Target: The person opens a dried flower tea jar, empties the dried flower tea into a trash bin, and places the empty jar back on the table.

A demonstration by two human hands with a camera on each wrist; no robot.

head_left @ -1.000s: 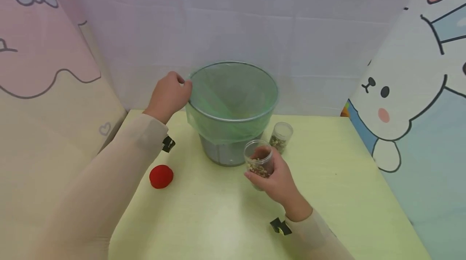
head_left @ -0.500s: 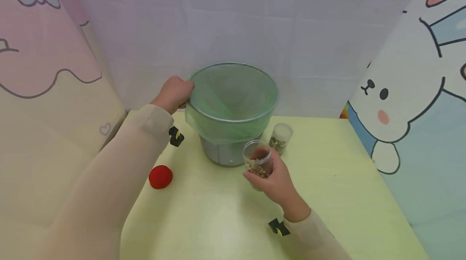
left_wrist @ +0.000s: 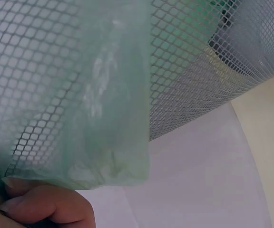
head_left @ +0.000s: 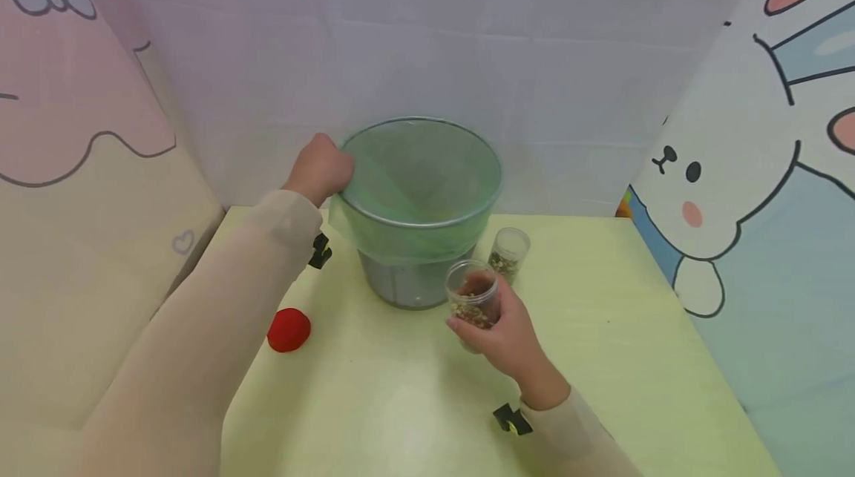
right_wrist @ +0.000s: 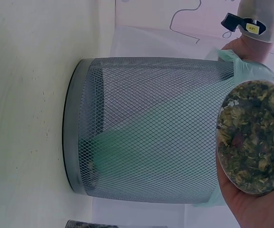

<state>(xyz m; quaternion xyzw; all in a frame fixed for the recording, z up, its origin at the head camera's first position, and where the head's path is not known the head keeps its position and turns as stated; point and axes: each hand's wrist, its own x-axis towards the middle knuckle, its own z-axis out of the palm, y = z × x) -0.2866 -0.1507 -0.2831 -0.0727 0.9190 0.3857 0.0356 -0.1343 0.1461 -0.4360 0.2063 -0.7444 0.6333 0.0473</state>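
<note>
A grey mesh wastebasket [head_left: 407, 284] stands on the table, lined with a thin green trash bag [head_left: 421, 239] folded over its rim. At the left of that rim my left hand [head_left: 322, 168] grips the bag's edge. Curled fingers [left_wrist: 56, 204] pinch the green film in the left wrist view. In front of the basket my right hand [head_left: 510, 332] holds an uncapped clear jar [head_left: 473, 306], tilted slightly, partly filled with dried plant bits. Through the jar's bottom [right_wrist: 253, 137], greenish and brown pieces show in the right wrist view.
Behind the right hand stands a second clear jar [head_left: 509, 251] with similar contents. A red lid-like round thing [head_left: 289, 330] lies on the yellow table [head_left: 401, 403] near the left forearm. Printed cloth walls [head_left: 427, 54] close in the back and sides.
My left hand has rotated at the wastebasket's rim, and the bag's left edge now stands out a little from the basket. The right hand and its jar stay almost where they were.
</note>
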